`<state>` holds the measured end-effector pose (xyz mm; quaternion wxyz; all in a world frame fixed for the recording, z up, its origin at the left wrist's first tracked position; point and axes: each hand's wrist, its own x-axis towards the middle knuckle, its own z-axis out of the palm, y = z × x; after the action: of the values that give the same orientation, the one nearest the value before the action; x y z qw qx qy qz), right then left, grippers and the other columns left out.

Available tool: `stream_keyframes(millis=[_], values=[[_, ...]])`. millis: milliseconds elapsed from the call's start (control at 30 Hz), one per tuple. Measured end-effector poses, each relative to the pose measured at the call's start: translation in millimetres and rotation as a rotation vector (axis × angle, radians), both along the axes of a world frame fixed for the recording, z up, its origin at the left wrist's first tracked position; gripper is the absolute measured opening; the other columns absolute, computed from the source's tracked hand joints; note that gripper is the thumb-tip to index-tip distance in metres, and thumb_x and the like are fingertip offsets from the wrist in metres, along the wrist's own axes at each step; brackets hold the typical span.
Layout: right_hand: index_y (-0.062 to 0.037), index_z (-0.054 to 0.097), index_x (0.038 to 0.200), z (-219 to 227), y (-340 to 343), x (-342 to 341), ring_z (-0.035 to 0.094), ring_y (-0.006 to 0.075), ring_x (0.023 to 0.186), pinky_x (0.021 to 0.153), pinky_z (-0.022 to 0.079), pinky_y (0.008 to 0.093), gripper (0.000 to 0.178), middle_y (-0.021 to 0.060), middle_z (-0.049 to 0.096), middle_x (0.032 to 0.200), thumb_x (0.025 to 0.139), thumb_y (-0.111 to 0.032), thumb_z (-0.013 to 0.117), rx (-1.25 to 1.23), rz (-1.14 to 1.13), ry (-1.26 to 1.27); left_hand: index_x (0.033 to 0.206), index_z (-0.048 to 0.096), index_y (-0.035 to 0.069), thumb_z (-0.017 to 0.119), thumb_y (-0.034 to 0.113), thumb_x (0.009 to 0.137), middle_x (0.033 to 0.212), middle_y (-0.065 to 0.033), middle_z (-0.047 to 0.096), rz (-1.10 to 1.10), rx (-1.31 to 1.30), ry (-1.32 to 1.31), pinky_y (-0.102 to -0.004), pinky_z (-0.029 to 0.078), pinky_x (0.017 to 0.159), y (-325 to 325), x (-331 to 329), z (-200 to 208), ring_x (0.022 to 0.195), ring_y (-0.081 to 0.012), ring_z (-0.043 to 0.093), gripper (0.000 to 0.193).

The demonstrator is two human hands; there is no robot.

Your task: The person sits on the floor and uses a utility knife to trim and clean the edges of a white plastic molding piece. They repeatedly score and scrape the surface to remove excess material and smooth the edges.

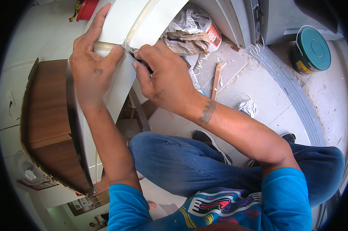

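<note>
My left hand lies against a white door-like panel, its index finger stretched along the surface and its thumb close to the corner of a groove. The groove shows yellowish, with a similar strip running sideways below the left index finger. My right hand is closed around a small dark-handled knife, most of it hidden by the fingers. Its metal tip meets the panel where the grooves join, just beside my left thumb. A thin pale curl of material stands at the tip.
A crumpled bag lies beyond the panel, near a wooden stick and scattered white shavings. A white tangled bundle rests on the tiles. A lidded bucket stands right, past a grey floor track. Left is a brown wooden cabinet.
</note>
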<state>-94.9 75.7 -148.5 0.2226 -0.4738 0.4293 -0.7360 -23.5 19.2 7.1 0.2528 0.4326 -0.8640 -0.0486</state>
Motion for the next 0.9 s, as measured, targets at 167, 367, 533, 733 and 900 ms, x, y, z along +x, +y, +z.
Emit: stream_keyframes(millis=[167, 367, 533, 733, 900], values=[[-0.0013, 0.071, 0.113, -1.8, -1.1, -2.2, 0.068, 0.0373, 0.085, 0.075, 0.056, 0.0450, 0.018, 0.0187, 0.069, 0.095, 0.099, -0.009, 0.076, -0.051, -0.038, -0.037, 0.152, 0.071, 0.005, 0.068, -0.009, 0.081, 0.147, -0.0125, 0.075, -0.177, -0.138, -0.080, -0.0334, 0.054, 0.109, -18.8, 26.7, -2.0, 0.122, -0.0187, 0.070, 0.073], [-0.0017, 0.066, 0.110, -6.3, -14.1, -52.2, 0.069, 0.0407, 0.084, 0.075, 0.056, 0.0489, 0.018, 0.0199, 0.068, 0.096, 0.096, -0.011, 0.073, -0.165, -0.141, -0.131, 0.159, 0.065, 0.011, 0.072, -0.008, 0.081, 0.148, -0.0076, 0.074, -0.116, -0.258, -0.189, -0.0362, 0.052, 0.115, -12.9, 16.7, -9.1, 0.132, -0.0241, 0.065, 0.081], [0.0007, 0.071, 0.108, -6.5, -32.3, -91.8, 0.072, 0.0320, 0.078, 0.074, 0.057, 0.0416, 0.019, 0.0178, 0.073, 0.090, 0.095, -0.013, 0.073, -0.318, -0.264, -0.076, 0.157, 0.068, 0.017, 0.085, -0.005, 0.081, 0.143, -0.0136, 0.076, -0.149, -0.372, -0.157, -0.0406, 0.054, 0.114, -9.1, 27.8, -12.9, 0.132, -0.0267, 0.067, 0.081], [-0.0017, 0.074, 0.110, 4.2, 3.1, -82.6, 0.059, 0.0069, 0.071, 0.064, 0.048, 0.0276, 0.016, 0.0026, 0.071, 0.087, 0.100, -0.013, 0.076, -0.181, 0.362, -0.294, 0.140, 0.078, 0.004, 0.098, 0.011, 0.080, 0.122, -0.0113, 0.084, -0.317, -0.337, 0.131, -0.0363, 0.057, 0.105, 8.8, -0.5, -12.6, 0.116, -0.0210, 0.074, 0.064], [-0.0028, 0.074, 0.112, 6.6, 10.9, -56.9, 0.058, 0.0048, 0.074, 0.064, 0.046, 0.0258, 0.015, 0.0025, 0.072, 0.095, 0.101, -0.013, 0.075, -0.148, 0.576, -0.405, 0.113, 0.084, -0.001, 0.095, 0.006, 0.084, 0.106, -0.0116, 0.084, -0.229, 0.033, 0.231, -0.0316, 0.059, 0.090, 15.7, 23.4, -13.3, 0.097, -0.0174, 0.074, 0.032]])
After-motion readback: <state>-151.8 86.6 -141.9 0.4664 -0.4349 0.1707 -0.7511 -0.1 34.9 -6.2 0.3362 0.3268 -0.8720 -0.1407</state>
